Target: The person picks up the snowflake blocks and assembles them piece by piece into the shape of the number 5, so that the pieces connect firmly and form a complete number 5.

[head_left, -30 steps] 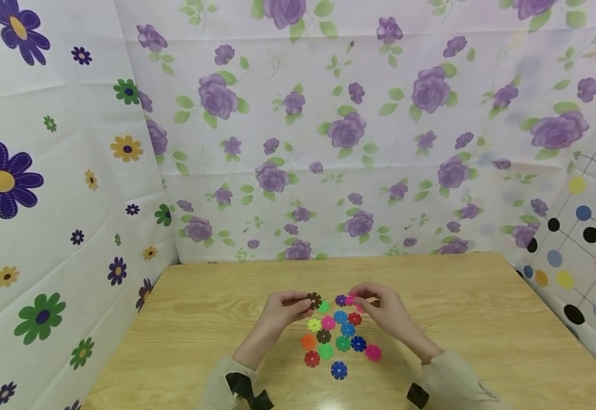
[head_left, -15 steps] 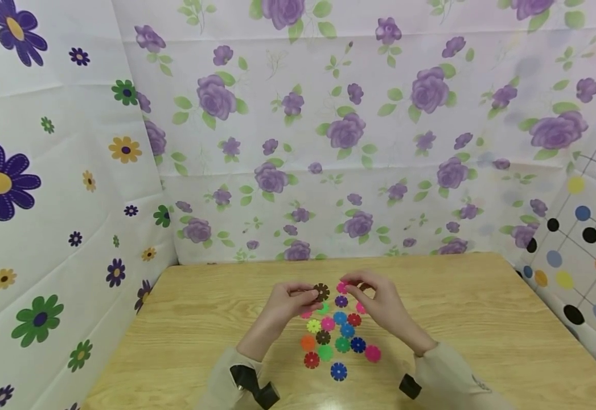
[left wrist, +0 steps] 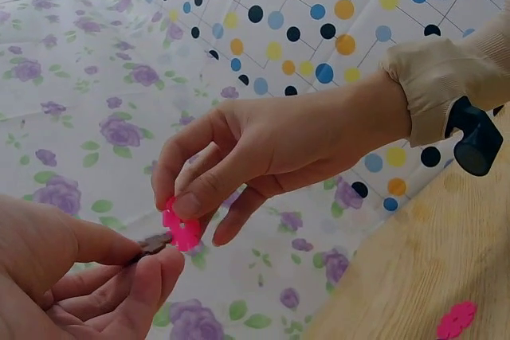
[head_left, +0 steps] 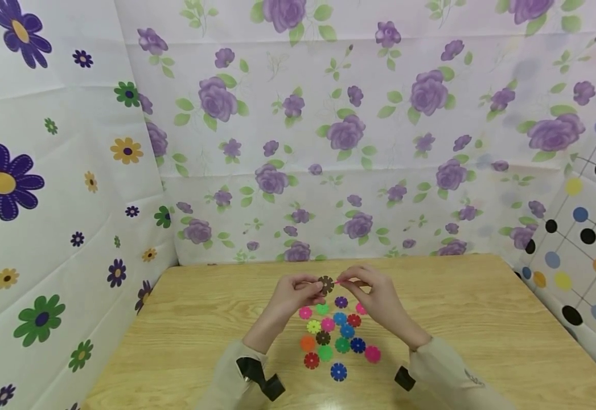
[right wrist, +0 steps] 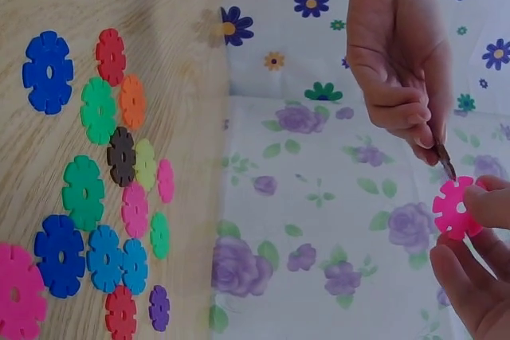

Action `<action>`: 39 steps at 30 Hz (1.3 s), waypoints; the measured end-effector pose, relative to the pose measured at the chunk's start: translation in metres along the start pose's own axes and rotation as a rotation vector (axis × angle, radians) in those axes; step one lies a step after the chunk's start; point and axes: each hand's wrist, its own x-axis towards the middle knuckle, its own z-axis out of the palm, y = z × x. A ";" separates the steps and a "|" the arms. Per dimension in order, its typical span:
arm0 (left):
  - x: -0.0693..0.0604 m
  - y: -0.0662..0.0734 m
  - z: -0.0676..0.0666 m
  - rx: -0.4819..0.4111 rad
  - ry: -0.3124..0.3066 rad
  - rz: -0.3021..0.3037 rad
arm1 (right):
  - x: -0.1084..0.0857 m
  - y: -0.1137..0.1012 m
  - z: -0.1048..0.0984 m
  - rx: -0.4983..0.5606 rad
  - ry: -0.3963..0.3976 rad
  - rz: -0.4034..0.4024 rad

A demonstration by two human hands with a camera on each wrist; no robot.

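Observation:
My left hand [head_left: 295, 295] pinches a brown notched plastic snowflake disc [head_left: 325, 285] between thumb and fingers. Opposite it, my right hand [head_left: 377, 291] pinches a pink snowflake disc [right wrist: 452, 209], seen edge-on in the head view. Both are held above the far part of the loose discs. In the left wrist view the brown disc's edge meets the rim of the pink disc [left wrist: 187, 236], roughly crosswise. Whether their notches are engaged I cannot tell. Fingertips cover part of each disc.
Several loose snowflake discs lie on the wooden table [head_left: 200, 319] below the hands. Among them are a purple disc [head_left: 341, 302], an orange disc [head_left: 308, 343] and, nearest the front, a blue disc [head_left: 338, 372]. Patterned cloths hang behind and at both sides.
Both hands have risen away from the loose discs and come closer together. The pink disc has turned from face-on to edge-on in the head view and now meets the brown one.

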 end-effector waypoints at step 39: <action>0.007 0.003 0.002 -0.027 0.024 -0.006 | 0.008 -0.011 0.009 0.097 0.111 -0.112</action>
